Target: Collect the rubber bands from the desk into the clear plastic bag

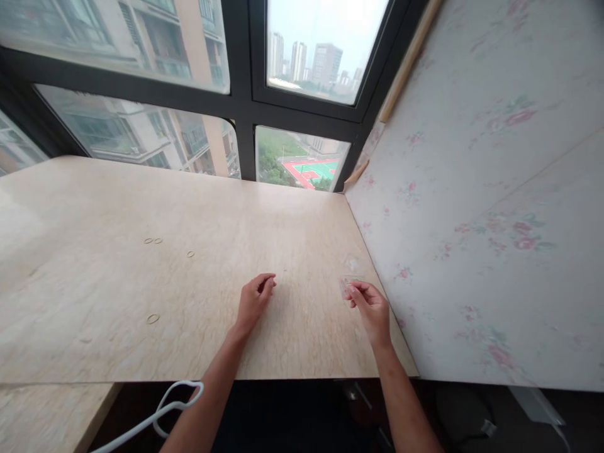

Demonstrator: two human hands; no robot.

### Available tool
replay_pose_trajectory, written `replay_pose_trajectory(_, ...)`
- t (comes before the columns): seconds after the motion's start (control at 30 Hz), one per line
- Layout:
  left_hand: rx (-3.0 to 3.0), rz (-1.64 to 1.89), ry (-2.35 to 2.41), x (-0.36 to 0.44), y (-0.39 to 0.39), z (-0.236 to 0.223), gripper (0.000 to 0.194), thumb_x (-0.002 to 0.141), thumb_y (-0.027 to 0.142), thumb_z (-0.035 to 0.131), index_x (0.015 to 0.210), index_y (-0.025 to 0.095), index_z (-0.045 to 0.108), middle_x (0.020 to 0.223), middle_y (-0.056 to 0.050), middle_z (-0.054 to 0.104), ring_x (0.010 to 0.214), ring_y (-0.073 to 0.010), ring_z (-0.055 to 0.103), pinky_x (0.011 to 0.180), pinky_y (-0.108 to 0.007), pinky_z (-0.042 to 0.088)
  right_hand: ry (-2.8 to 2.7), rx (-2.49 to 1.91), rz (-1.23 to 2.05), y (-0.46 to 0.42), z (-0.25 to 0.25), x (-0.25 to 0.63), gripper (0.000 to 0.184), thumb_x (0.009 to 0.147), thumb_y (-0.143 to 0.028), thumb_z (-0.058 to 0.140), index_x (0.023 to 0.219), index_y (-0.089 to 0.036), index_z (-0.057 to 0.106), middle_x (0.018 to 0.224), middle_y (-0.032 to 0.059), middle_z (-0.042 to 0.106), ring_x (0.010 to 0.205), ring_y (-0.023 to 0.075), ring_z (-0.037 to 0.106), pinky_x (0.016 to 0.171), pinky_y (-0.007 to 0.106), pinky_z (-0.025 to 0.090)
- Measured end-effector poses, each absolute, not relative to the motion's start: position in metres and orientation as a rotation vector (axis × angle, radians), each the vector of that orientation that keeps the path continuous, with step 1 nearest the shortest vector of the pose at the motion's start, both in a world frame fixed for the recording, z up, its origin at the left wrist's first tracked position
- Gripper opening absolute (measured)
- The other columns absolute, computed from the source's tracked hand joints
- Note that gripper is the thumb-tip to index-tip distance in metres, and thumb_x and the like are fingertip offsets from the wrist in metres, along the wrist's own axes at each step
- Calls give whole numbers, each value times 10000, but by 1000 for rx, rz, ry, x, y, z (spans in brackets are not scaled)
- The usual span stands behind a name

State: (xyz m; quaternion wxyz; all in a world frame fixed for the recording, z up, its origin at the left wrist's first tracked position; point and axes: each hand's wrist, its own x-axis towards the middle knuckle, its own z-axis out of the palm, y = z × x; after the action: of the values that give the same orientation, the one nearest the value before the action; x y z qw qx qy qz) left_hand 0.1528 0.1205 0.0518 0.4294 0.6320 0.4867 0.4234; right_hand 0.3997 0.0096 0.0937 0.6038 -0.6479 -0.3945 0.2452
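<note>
My left hand (255, 302) rests on the marble-patterned sill with its fingers curled in and the thumb against them; nothing shows between them. To the right, near the wall, my right hand (372, 308) pinches the edge of a small clear plastic packet (344, 287) with faint print on it, thumb against forefinger. Just beyond the packet lies a clear, round-looking plastic piece (351, 262); whether the two are joined I cannot tell. Several thin tan rubber bands lie left of my hands: one nearer the front (153, 319), another farther back (190, 254), and two side by side (153, 241).
The marble-patterned sill (226, 220) ends at a front edge by my forearms. A flowered wall (472, 189) bounds it on the right, dark-framed windows (245, 107) at the back. A white cable (155, 415) loops by my left forearm at the front edge.
</note>
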Motion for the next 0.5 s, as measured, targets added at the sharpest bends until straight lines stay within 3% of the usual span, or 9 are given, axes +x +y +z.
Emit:
replay_pose_trajectory(0.17,1576,1051,1229,153,120,54,276,838,362,503,962,172,660,795,-43,690,641,-148,626,612,-259,511,-873,-1654,367,-1,94,430,332,766,-446,648,922,-153,666,710,33,656,612,148,587,524,259,467)
replay_pose_trajectory(0.33,1555,1064,1232,153,118,58,280,828,363,502,955,166,655,772,-43,686,610,-146,616,588,-258,511,-1068,-1755,73,3,90,443,309,815,-458,578,857,-170,681,839,63,652,733,168,587,643,290,479)
replay_pose_trajectory(0.5,1516,1070,1228,154,118,59,271,817,351,511,947,163,658,767,-41,683,605,-140,615,561,-241,502,-1153,-1830,72,2,85,451,327,831,-451,544,881,-168,700,840,70,664,709,171,580,664,308,473)
